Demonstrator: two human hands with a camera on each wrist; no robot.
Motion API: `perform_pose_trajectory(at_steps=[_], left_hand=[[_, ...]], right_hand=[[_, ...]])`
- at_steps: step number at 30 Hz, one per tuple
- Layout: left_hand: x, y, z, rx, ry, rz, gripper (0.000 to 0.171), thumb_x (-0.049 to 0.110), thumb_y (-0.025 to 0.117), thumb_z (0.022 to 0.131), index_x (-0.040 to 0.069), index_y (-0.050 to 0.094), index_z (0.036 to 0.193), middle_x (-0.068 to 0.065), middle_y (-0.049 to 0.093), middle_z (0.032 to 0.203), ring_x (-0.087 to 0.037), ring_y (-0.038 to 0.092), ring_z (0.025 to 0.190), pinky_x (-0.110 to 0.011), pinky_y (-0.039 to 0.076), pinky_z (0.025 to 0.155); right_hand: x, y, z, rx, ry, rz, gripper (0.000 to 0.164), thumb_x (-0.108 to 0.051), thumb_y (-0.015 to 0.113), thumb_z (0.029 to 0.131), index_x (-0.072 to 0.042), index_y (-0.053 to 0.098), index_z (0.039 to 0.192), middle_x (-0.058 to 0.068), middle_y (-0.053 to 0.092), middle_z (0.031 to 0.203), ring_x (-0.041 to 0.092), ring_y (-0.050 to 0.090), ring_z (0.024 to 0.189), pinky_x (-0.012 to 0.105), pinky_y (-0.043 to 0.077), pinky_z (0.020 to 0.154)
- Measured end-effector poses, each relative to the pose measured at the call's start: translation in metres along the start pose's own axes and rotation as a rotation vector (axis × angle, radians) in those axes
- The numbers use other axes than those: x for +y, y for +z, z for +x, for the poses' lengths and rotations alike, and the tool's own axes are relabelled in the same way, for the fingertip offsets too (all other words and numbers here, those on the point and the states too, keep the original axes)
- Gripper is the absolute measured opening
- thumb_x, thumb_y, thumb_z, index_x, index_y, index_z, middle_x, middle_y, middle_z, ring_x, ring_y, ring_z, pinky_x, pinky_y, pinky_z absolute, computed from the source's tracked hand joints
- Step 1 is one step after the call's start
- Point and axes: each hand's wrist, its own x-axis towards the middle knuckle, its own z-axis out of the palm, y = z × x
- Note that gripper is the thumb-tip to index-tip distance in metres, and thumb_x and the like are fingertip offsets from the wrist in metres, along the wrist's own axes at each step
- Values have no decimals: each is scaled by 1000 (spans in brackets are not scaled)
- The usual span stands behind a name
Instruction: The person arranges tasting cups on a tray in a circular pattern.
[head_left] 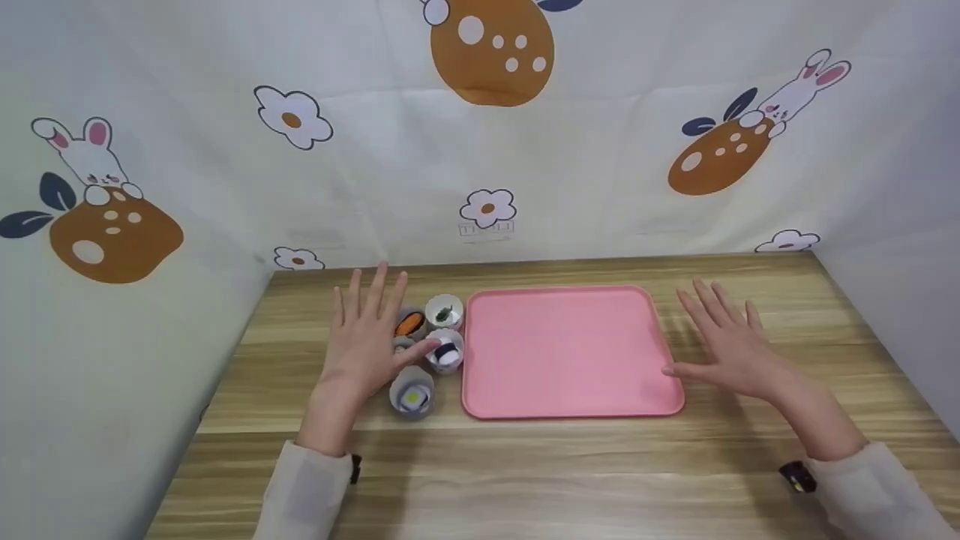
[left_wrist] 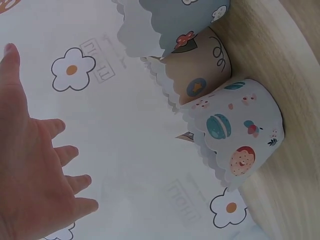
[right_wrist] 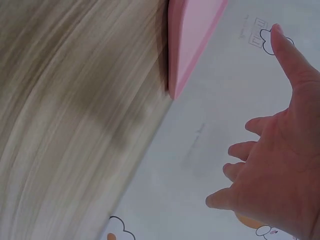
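Note:
My left hand (head_left: 361, 349) hovers with fingers spread beside several scalloped paper cups, its thumb crossing above two of them. One cup holds an orange-topped sushi-like piece (head_left: 410, 324); another has a small dark green piece (head_left: 444, 313). A white piece with a dark band (head_left: 448, 354) sits in the cup near my thumb tip. The nearest, grey-blue cup (head_left: 412, 409) contains a white piece with a yellow-green centre. One more cup is partly hidden by the hand. My right hand (head_left: 739, 356), fingers spread, hovers by the right edge of a pink tray (head_left: 566, 352), holding nothing.
The tray lies flat on a wood-grain table (head_left: 555, 480), right of the cups. A pale curtain (head_left: 375, 165) with rabbits, oranges and flowers borders the back and sides. In the left wrist view, a white patterned cup (left_wrist: 240, 132) stands beside a brown cup (left_wrist: 197, 72).

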Motion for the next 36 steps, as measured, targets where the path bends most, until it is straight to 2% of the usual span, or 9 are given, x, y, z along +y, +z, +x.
perform_pose_trajectory(at_steps=[5, 12, 20, 29, 36], left_hand=[[0, 0, -1, 3, 14, -9, 107, 79, 51, 84, 18, 10, 161, -10, 1, 170, -38, 1, 156, -58, 1, 126], [0, 0, -3, -14, 15, -7, 106, 77, 54, 84, 18, 12, 161, -10, 4, 170, -38, 3, 156, -58, 0, 125], [1, -3, -3, -31, 13, -10, 105, 73, 58, 84, 17, 14, 161, -11, 7, 169, -38, 6, 156, -58, 3, 125], [0, -5, -6, 1, 41, -73, 97, 66, 63, 86, 14, 24, 159, -14, 19, 167, -39, 18, 153, -57, 11, 125], [1, -8, -8, 2, 53, -74, 95, 65, 62, 87, 15, 25, 159, -12, 23, 166, -37, 22, 152, -56, 14, 125]], right_hand=[[-2, 4, 2, -16, -3, 9, 113, -60, 74, 80, -13, 11, 161, 25, 5, 166, 48, 2, 152, 81, 0, 110], [-5, 8, 5, -35, -6, 3, 114, -61, 73, 79, -7, 14, 160, 27, 6, 165, 50, 5, 151, 80, 2, 111], [-8, 12, 8, -57, -3, 18, 115, -62, 73, 79, -5, 14, 159, 26, 7, 165, 49, 6, 151, 78, 4, 113], [-10, 16, 9, -64, -15, 44, 114, -61, 73, 79, -1, 17, 158, 28, 9, 164, 51, 7, 151, 76, 3, 115], [-10, 17, 11, -88, -24, 49, 116, -61, 73, 79, 2, 15, 157, 30, 8, 164, 51, 8, 150, 72, 6, 117]])
